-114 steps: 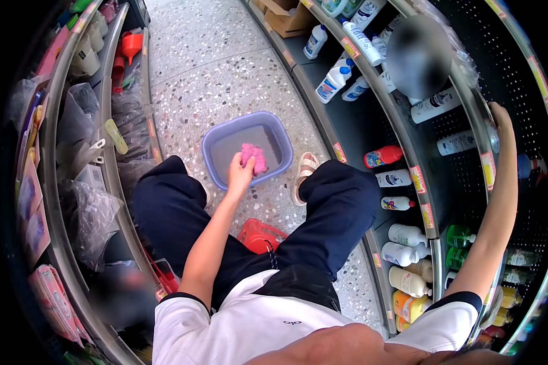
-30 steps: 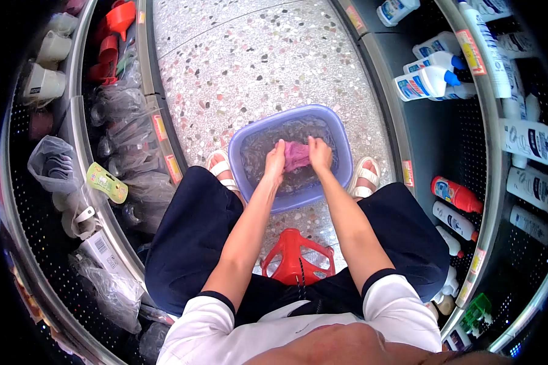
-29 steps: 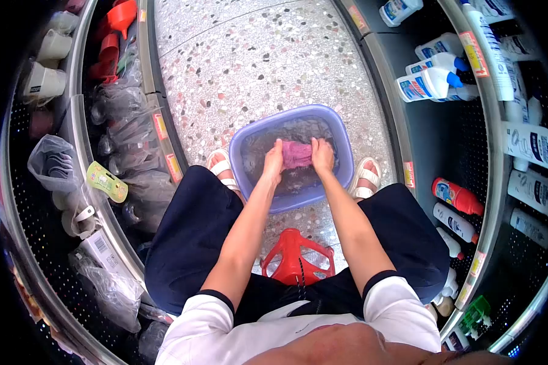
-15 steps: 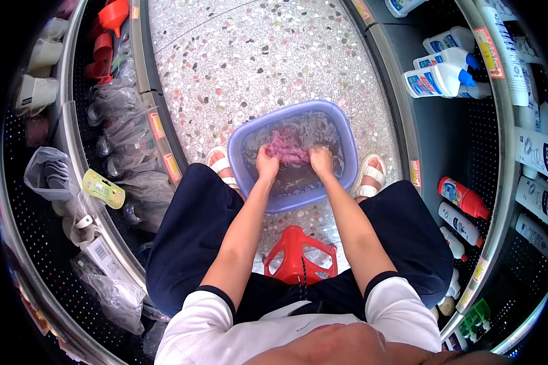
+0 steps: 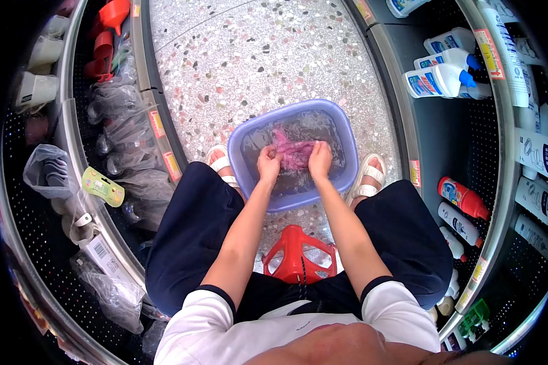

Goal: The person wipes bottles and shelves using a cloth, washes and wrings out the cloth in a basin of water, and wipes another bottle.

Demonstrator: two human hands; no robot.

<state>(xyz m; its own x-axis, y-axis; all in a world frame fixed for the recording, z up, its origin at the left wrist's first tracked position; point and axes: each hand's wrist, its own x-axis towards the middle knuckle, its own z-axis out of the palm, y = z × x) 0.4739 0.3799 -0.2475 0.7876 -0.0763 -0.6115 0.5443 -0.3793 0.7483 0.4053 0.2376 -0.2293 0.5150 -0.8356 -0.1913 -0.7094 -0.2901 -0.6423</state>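
Observation:
A wet pink cloth point(image 5: 295, 153) is stretched between my two hands inside a purple plastic basin point(image 5: 242, 182) of water. My left hand point(image 5: 268, 163) is closed on the cloth's left part. On the other side my right hand point(image 5: 319, 159) pinches its right end, thumb on top. Part of the cloth trails up and away from my left hand, and some hangs down between the hands toward the greyish water point(image 5: 323, 126). The basin rests on the floor between my feet.
A red plastic stool point(image 5: 301, 255) is beneath me. Shelves flank the aisle: plastic-wrapped goods point(image 5: 128, 131) and a red funnel point(image 5: 114, 14) on the left, white bottles with blue caps point(image 5: 435, 80) and a red bottle point(image 5: 463, 197) on the right. Speckled terrazzo floor point(image 5: 262, 55) stretches ahead.
My right hand has turned and come slightly left, its thumb now showing on the cloth. The cloth has spread into a band between the hands, with more of it hanging lower.

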